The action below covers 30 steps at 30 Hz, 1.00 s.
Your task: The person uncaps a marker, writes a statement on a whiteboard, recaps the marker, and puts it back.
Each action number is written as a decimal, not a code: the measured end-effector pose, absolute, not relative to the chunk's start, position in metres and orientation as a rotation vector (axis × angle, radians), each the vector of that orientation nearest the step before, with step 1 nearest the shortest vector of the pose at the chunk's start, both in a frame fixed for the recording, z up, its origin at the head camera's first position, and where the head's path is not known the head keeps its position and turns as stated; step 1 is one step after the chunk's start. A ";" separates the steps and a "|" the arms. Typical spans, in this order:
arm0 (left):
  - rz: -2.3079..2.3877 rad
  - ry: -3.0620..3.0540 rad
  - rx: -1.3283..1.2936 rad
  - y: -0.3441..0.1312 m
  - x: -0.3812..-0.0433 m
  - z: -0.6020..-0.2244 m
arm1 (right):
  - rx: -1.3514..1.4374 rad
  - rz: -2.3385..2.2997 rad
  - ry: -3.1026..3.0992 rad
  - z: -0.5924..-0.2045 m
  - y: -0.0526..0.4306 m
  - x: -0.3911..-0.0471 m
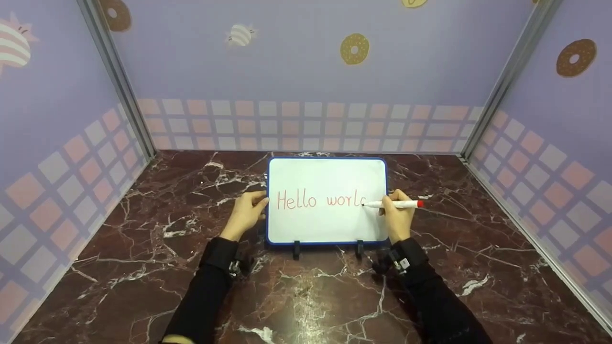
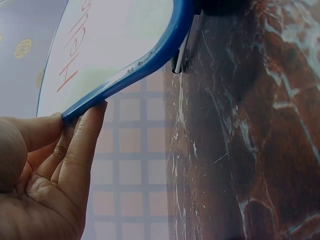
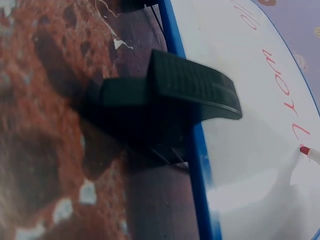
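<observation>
A blue-framed whiteboard (image 1: 325, 224) leans on a stand and bears red handwriting, "Hello worl" and a round stroke after it. My left hand (image 1: 246, 212) pinches the board's left edge, thumb on the front and fingers (image 2: 92, 130) behind it. In my right hand (image 1: 399, 217) is a white marker (image 1: 401, 204) with a red end, held near the board's right edge. The marker's tip (image 3: 304, 149) is right at the last red stroke, as the right wrist view shows; the right hand itself is out of that view.
Two black stand hooks (image 1: 296, 249) hold the board's lower edge; one hook (image 3: 192, 87) looms large in the right wrist view. The stand is on a dark red marbled table (image 1: 158, 286). Lilac walls (image 1: 296, 71) with checks and sweets enclose the back and sides.
</observation>
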<state>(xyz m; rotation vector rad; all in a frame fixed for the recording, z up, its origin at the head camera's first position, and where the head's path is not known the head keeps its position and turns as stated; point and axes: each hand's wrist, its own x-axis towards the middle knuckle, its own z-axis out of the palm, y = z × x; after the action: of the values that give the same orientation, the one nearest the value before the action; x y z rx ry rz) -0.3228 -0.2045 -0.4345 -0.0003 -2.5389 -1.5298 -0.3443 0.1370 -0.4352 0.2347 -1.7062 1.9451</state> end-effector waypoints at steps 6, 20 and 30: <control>-1.526 -2.541 -0.004 -0.205 -0.324 -0.435 | 0.205 1.950 -1.660 -0.432 0.137 -0.346; -1.553 -2.522 -0.028 -0.204 -0.321 -0.433 | 0.152 1.985 -1.572 -0.421 0.135 -0.357; -1.509 -2.544 -0.008 -0.205 -0.322 -0.434 | 0.169 1.979 -1.567 -0.423 0.135 -0.357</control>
<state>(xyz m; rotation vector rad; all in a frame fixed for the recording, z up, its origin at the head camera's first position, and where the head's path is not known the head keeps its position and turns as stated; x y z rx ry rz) -0.3220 -0.2048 -0.4342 -0.0080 -2.5438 -1.5088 -0.3567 0.1349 -0.4231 0.1688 -1.5667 1.9795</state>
